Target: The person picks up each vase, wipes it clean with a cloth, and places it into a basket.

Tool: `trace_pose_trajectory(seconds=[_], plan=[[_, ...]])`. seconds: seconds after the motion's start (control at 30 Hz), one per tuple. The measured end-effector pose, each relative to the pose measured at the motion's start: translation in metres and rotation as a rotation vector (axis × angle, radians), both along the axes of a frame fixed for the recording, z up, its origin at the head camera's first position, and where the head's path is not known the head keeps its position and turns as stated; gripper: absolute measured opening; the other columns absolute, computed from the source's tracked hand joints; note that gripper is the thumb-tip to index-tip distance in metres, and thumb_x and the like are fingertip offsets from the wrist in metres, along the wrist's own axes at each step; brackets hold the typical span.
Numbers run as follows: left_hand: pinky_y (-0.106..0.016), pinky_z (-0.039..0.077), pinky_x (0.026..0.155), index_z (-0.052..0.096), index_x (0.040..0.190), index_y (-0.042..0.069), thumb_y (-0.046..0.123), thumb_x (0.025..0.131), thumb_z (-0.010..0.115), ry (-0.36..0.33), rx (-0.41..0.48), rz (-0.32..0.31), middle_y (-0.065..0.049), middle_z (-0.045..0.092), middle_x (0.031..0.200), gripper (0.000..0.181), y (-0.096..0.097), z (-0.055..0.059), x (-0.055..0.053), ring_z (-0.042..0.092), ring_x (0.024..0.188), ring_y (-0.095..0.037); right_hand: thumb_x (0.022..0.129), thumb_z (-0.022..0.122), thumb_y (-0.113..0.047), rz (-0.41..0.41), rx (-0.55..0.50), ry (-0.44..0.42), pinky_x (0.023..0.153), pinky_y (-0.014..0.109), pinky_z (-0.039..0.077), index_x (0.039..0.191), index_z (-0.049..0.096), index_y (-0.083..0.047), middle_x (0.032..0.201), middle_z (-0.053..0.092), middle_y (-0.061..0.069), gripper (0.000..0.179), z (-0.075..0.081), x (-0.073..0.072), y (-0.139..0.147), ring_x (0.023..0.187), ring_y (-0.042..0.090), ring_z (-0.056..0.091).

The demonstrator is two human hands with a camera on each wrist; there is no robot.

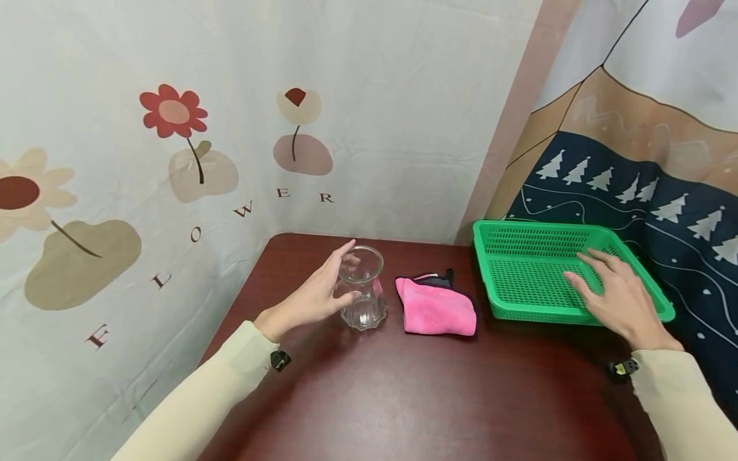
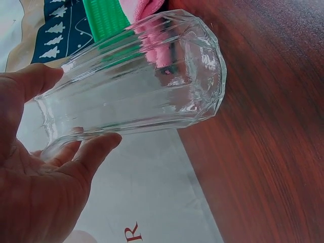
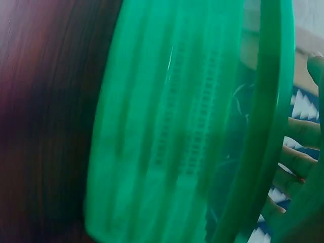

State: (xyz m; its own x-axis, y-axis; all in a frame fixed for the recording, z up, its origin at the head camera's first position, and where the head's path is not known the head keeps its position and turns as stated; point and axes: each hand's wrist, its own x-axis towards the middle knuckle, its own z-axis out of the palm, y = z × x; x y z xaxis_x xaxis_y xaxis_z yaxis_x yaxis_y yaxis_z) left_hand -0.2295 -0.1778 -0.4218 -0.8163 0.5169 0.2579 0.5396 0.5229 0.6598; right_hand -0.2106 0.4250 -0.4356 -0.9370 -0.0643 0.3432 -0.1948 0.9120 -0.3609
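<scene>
A clear glass vase (image 1: 366, 307) with a flared rim and faceted base stands upright on the brown table. My left hand (image 1: 314, 291) is around its upper part, thumb on the near side and fingers on the far side. In the left wrist view, the thumb and fingers (image 2: 98, 152) lie at opposite sides of the vase's neck (image 2: 126, 93). Over the right side of a green plastic basket (image 1: 519, 310) is my right hand (image 1: 623, 298), its fingers spread and loosely bent, holding nothing. The right wrist view shows the basket's slotted wall (image 3: 167, 126) close up and blurred.
A folded pink cloth (image 1: 438, 312) with dark edging lies between the vase and the basket. Behind the table (image 1: 415, 397) hangs a printed curtain (image 1: 392, 128) with flowers and letters. A dark blue tree-patterned part (image 1: 657, 211) borders the basket on the right.
</scene>
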Motion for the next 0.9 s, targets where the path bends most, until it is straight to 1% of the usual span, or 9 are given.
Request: trace_pose_trajectory(seconds=[0.1, 0.17, 0.33, 0.47, 0.57, 0.67, 0.73, 0.83, 0.9], plan=[[-0.062, 0.064, 0.115, 0.015, 0.185, 0.007, 0.006, 0.106, 0.084, -0.003, 0.001, 0.001, -0.020, 0.058, 0.164, 0.104, 0.000, 0.001, 0.001, 0.067, 0.149, -0.041, 0.119, 0.060, -0.051, -0.040, 0.019, -0.041, 0.133, 0.090, 0.022, 0.171, 0.050, 0.005, 0.180, 0.039, 0.038, 0.077, 0.000, 0.001, 0.019, 0.163, 0.069, 0.033], [-0.061, 0.064, 0.115, 0.015, 0.185, 0.006, 0.006, 0.107, 0.084, -0.002, 0.002, 0.000, -0.020, 0.059, 0.164, 0.104, 0.001, 0.000, 0.001, 0.067, 0.148, -0.042, 0.119, 0.057, -0.055, -0.074, 0.040, -0.065, 0.131, 0.091, 0.022, 0.170, 0.049, 0.007, 0.180, 0.037, 0.040, 0.080, 0.000, 0.002, 0.030, 0.162, 0.071, 0.032], [-0.062, 0.063, 0.115, 0.016, 0.184, 0.005, 0.006, 0.106, 0.083, 0.001, 0.006, 0.005, -0.021, 0.059, 0.163, 0.103, 0.001, 0.001, 0.001, 0.067, 0.147, -0.044, 0.120, 0.045, -0.064, -0.166, 0.093, -0.144, 0.127, 0.094, 0.022, 0.173, 0.039, 0.011, 0.182, 0.026, 0.044, 0.092, -0.001, 0.005, 0.051, 0.162, 0.074, 0.027], [-0.063, 0.063, 0.117, 0.012, 0.184, 0.006, 0.005, 0.106, 0.083, -0.007, 0.013, 0.010, -0.022, 0.059, 0.163, 0.106, 0.002, 0.001, 0.004, 0.067, 0.148, -0.043, 0.120, 0.038, -0.067, -0.200, 0.130, -0.199, 0.126, 0.093, 0.024, 0.175, 0.030, 0.013, 0.182, 0.019, 0.047, 0.098, -0.006, 0.005, 0.065, 0.161, 0.075, 0.025], [-0.064, 0.061, 0.119, 0.005, 0.185, 0.007, 0.004, 0.106, 0.083, -0.020, 0.029, 0.018, -0.023, 0.058, 0.165, 0.111, 0.002, -0.001, 0.006, 0.065, 0.150, -0.044, 0.119, 0.036, -0.070, -0.204, 0.132, -0.266, 0.125, 0.096, 0.024, 0.177, 0.020, 0.013, 0.184, 0.008, 0.047, 0.102, -0.010, 0.006, 0.072, 0.166, 0.075, 0.016], [-0.068, 0.058, 0.122, -0.002, 0.185, 0.006, 0.006, 0.107, 0.082, -0.040, 0.057, 0.037, -0.028, 0.057, 0.168, 0.114, 0.003, -0.006, 0.008, 0.063, 0.153, -0.047, 0.119, 0.035, -0.072, -0.206, 0.117, -0.317, 0.121, 0.100, 0.022, 0.178, 0.010, 0.011, 0.186, -0.003, 0.045, 0.105, -0.012, 0.006, 0.074, 0.169, 0.075, 0.007], [-0.072, 0.054, 0.125, -0.003, 0.184, 0.004, 0.011, 0.108, 0.083, -0.058, 0.058, 0.064, -0.029, 0.056, 0.169, 0.116, 0.003, -0.011, 0.009, 0.060, 0.157, -0.048, 0.119, 0.034, -0.072, -0.206, 0.110, -0.326, 0.119, 0.102, 0.021, 0.179, 0.005, 0.010, 0.186, -0.007, 0.043, 0.106, -0.013, 0.006, 0.075, 0.170, 0.074, 0.003], [-0.073, 0.049, 0.130, 0.005, 0.183, 0.001, 0.021, 0.106, 0.088, -0.075, 0.031, 0.109, -0.030, 0.055, 0.171, 0.115, 0.003, -0.021, 0.011, 0.058, 0.159, -0.048, 0.119, 0.034, -0.073, -0.211, 0.099, -0.335, 0.119, 0.103, 0.019, 0.178, -0.003, 0.011, 0.186, -0.011, 0.042, 0.109, -0.013, 0.007, 0.073, 0.172, 0.072, -0.002], [-0.071, 0.047, 0.132, 0.013, 0.182, 0.002, 0.024, 0.102, 0.092, -0.085, 0.015, 0.130, -0.028, 0.054, 0.171, 0.115, 0.004, -0.026, 0.011, 0.058, 0.160, -0.047, 0.118, 0.033, -0.075, -0.215, 0.086, -0.349, 0.121, 0.102, 0.017, 0.177, -0.009, 0.011, 0.186, -0.016, 0.041, 0.112, -0.013, 0.008, 0.071, 0.173, 0.069, -0.006]])
